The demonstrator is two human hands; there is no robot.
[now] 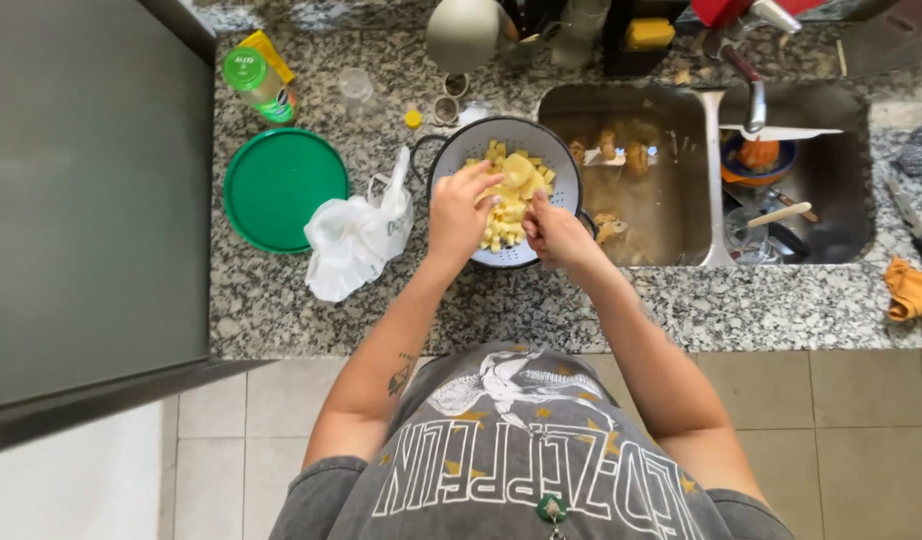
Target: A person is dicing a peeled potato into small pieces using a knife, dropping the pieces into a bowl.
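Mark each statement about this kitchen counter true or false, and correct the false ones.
1. Both hands are over the colander. True: the left hand and right hand touch the yellow chunks in it.
2. The colander stands inside the sink. False: it sits on the counter, left of the sink.
3. A green lid lies flat on the counter. True.
4. The plastic bag is right of the sink. False: it lies between the lid and the colander.
5. The green-capped bottle is beyond the lid. True.

Grey printed T-shirt [511, 450]; short sleeves — small forearm tattoo [401, 377]
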